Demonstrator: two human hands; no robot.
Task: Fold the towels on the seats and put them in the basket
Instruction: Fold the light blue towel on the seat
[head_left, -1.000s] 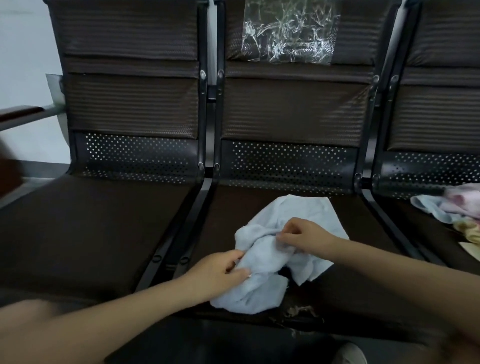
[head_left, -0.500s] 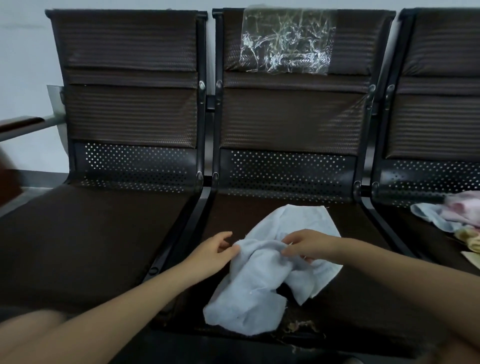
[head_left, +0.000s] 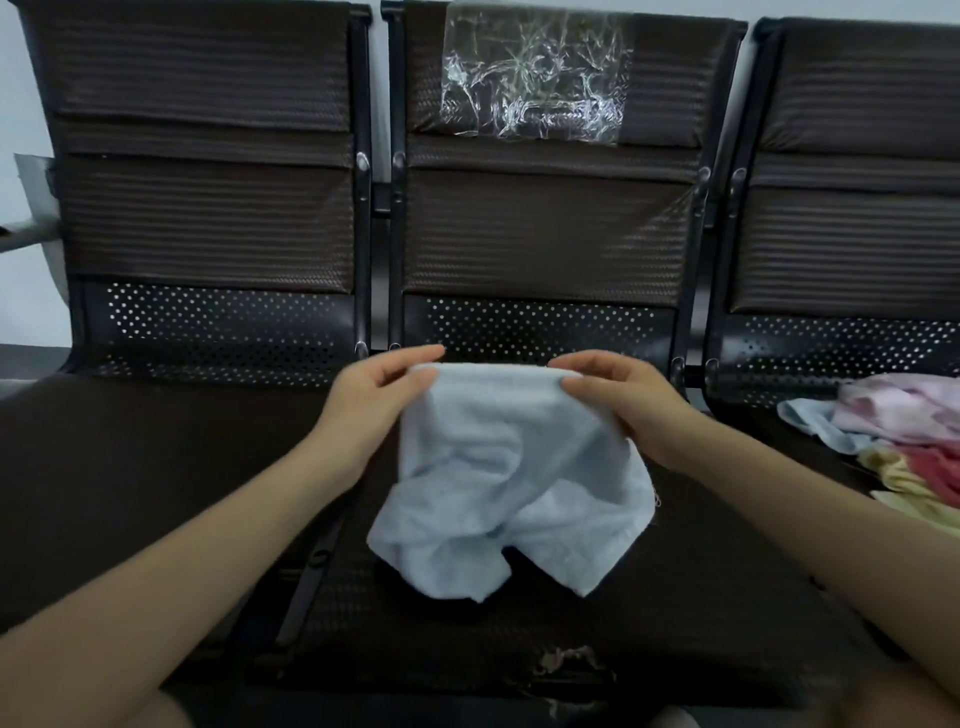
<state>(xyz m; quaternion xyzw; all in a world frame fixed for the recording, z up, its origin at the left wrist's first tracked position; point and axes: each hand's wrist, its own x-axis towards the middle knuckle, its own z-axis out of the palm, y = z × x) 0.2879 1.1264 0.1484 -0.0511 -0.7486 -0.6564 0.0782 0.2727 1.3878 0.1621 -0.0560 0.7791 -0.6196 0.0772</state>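
Towel (head_left: 498, 467) crumpled, lower corners hidden

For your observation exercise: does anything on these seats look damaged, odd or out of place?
Yes. The middle seat's front edge is torn, its covering frayed. Crinkled clear plastic clings to that seat's backrest. On the right seat, unfolded towels lie in a loose heap.

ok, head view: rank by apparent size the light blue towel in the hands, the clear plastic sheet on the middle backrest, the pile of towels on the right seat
1. light blue towel, though nearest the camera, which inflates it
2. clear plastic sheet
3. pile of towels, cut off by the frame edge, so its rank against the sheet is unsure
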